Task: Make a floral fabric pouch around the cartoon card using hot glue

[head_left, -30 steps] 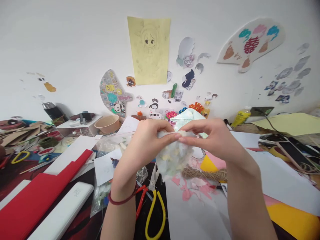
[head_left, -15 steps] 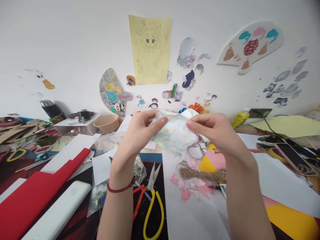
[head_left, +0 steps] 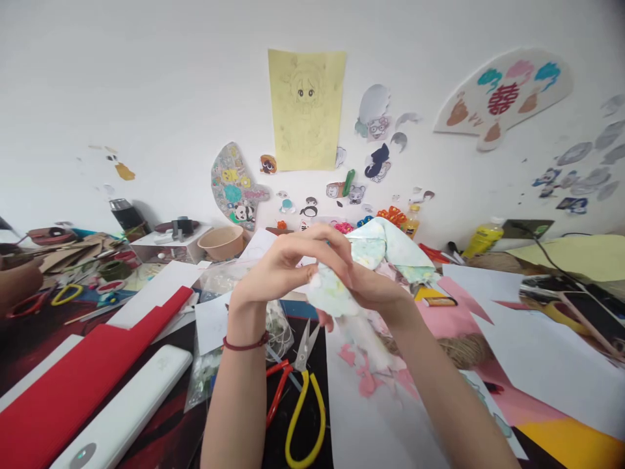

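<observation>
A thin, crumpled sheet (head_left: 332, 292), white with pale green and yellow mottling, is bunched between my hands above the table; whether it is paper or cloth I cannot tell. From the left, my left hand (head_left: 297, 257) arches over it, thumb and fingers closed on its upper edge. My right hand (head_left: 374, 286) supports it from the right and below, its fingers partly hidden behind the sheet. A larger folded piece of similar mottled material (head_left: 395, 251) lies just behind. Below my hands are yellow-handled scissors (head_left: 305, 391), open-bladed, and pink scraps (head_left: 368, 381) on white paper (head_left: 361, 430).
To the left lie a red strip (head_left: 78, 365) and a long white case (head_left: 127, 410). A tan bowl (head_left: 221, 243) stands at the back. Twine (head_left: 461, 352), a glue stick (head_left: 439, 301) and a phone (head_left: 593, 319) are at the right. Another person's hand (head_left: 19, 280) shows at far left.
The sheet was stretched between both hands; now it is gathered and lower. My right hand has moved left and under it, my left hand over it. The view has shifted slightly.
</observation>
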